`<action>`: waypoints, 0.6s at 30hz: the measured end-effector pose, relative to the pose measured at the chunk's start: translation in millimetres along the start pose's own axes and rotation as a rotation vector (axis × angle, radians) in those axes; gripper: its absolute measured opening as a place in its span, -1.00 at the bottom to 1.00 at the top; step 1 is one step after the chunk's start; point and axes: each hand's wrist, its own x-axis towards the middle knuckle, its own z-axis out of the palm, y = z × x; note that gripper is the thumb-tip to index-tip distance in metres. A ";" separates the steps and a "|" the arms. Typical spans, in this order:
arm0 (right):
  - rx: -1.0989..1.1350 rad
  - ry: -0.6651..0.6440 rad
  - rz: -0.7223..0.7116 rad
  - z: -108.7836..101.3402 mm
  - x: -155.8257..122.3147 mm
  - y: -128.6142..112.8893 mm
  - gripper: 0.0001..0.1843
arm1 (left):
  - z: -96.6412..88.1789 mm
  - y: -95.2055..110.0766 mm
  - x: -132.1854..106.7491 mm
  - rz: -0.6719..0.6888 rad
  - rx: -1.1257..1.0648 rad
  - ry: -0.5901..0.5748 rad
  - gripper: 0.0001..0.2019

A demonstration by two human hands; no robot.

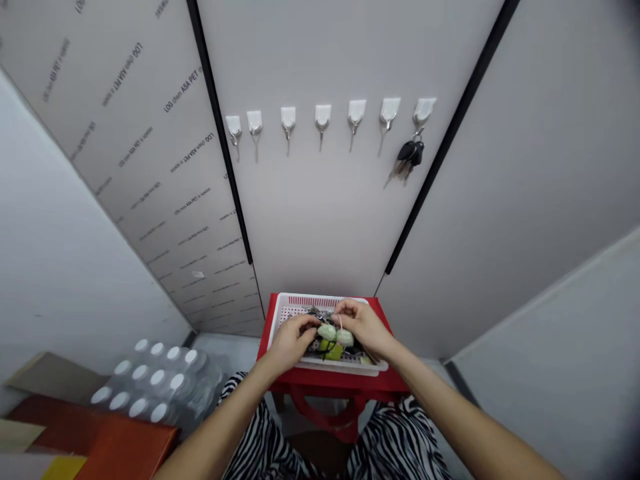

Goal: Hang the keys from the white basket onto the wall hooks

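Both hands are inside a white plastic basket (277,328) that holds a pile of keys and keychains. My right hand (369,327) is closed, with thumb and fingers pinching a keychain that has pale green puffy charms (344,337) and a pink loop. My left hand (294,341) is closed at the pile's left side, its fingertips near metal keys (314,311); what they grip is hidden. Beneath the charms lies a yellow-green tag (331,351) with a black cord across it.
The basket sits on a red stool-like surface (385,381) with a red strap in front. White hooks (323,117) line the cabinet door; the rightmost carries keys with black heads (411,153). Bottles with white caps (157,378) and an orange box (125,447) stand at left.
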 end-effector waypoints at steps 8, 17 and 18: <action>-0.027 0.203 -0.090 -18.8 18.1 -60.3 -0.86 | -1.6 38.4 20.7 0.109 -0.164 0.058 -0.68; -0.088 0.254 -0.181 -41.5 25.3 -100.2 -0.83 | -9.5 62.9 45.6 0.042 -0.577 0.092 -0.74; -0.080 0.251 -0.186 -43.3 25.8 -102.6 -0.83 | -11.2 63.8 48.7 0.053 -0.556 0.082 -0.74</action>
